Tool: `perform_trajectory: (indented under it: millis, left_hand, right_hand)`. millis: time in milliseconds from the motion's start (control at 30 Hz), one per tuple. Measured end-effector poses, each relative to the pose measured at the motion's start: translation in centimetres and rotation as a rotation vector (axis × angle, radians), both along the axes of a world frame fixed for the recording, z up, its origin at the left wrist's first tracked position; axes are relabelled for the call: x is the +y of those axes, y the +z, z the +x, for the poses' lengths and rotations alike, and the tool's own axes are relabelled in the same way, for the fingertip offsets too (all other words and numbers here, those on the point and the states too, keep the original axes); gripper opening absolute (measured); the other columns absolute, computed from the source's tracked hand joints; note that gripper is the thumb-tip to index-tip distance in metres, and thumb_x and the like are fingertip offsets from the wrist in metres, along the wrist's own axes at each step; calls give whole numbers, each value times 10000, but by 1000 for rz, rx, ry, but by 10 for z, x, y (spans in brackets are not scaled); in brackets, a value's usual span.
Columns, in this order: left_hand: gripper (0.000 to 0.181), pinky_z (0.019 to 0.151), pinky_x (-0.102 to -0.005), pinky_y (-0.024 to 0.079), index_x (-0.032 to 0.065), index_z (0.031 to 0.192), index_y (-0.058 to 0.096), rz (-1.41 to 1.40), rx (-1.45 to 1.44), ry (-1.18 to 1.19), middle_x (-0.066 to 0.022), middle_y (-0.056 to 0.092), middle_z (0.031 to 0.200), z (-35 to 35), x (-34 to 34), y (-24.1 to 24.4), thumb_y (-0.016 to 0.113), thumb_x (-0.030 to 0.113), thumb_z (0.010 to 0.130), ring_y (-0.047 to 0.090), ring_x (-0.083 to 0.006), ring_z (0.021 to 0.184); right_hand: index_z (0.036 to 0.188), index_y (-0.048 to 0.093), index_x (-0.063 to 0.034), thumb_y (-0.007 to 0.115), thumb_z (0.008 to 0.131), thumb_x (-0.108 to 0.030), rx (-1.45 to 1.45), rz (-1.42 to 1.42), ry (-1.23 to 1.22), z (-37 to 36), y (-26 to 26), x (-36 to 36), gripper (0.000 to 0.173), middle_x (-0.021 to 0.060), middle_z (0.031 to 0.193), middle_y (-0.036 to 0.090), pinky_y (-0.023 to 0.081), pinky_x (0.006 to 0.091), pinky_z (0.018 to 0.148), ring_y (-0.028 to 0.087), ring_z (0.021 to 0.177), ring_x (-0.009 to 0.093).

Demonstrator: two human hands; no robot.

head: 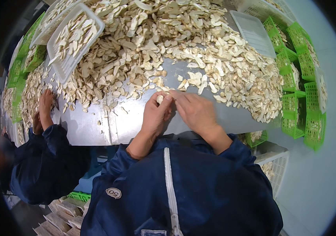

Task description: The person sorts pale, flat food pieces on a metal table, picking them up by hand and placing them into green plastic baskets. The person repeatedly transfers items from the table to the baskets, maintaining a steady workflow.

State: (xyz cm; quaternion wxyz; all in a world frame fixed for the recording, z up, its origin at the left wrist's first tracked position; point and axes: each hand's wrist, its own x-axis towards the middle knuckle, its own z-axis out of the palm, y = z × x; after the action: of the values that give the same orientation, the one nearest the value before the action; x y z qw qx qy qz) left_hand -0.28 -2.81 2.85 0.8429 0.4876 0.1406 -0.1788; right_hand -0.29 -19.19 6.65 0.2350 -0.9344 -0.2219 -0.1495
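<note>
My left hand (156,110) holds a pale dried slice (160,99), which looks like mushroom, between its thumb and fingers. My right hand (196,110) meets it at the fingertips, the fingers bent around a small pale piece whose shape is mostly hidden. Both hands are above the near part of a metal table (126,126). Beyond them lies a large heap of dried slices (144,44), curving round to a second mass of slices (244,79) on the right. A few loose slices (203,82) lie just past my right hand.
On the left heap rests a white plastic tray (97,34) partly filled with slices. An upturned or bare pale tray (253,32) lies at the back right. Green baskets (288,112) of slices are stacked along the right edge. A co-worker's hands (46,103) are at the table's left.
</note>
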Motion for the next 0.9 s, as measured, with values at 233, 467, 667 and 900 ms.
perform_trajectory:
  millis: [233,467,667,900]
  left_hand:
    - [137,485,-189,303,54,1087,610,186,-58,-139,46,544,705,0,11,3,646,149,994,423,-32,542]
    - [289,519,-193,324,-11,1237,627,-54,43,-327,-1,582,752,-1,26,3,645,135,989,439,-42,580]
    - [279,527,-195,341,-40,1222,627,-75,6,-364,-19,609,806,-2,23,3,627,114,990,447,-48,596]
    - [224,544,-201,362,-43,1153,629,-109,1,-367,-35,614,811,-3,23,6,595,117,1000,460,-62,610]
  right_hand:
    - [1201,644,-137,694,916,-246,156,115,63,-7,-11,-14,309,55,927,679,550,383,659,689,806,268]
    - [1073,660,-142,764,855,-322,221,258,185,-11,0,-27,301,39,946,679,548,375,675,687,808,267]
    - [993,650,-129,785,829,-325,245,245,189,-13,1,-26,288,30,947,659,542,370,681,674,814,263]
    - [890,633,-122,786,832,-305,286,323,204,-15,-2,-21,245,43,852,639,522,375,634,657,739,272]
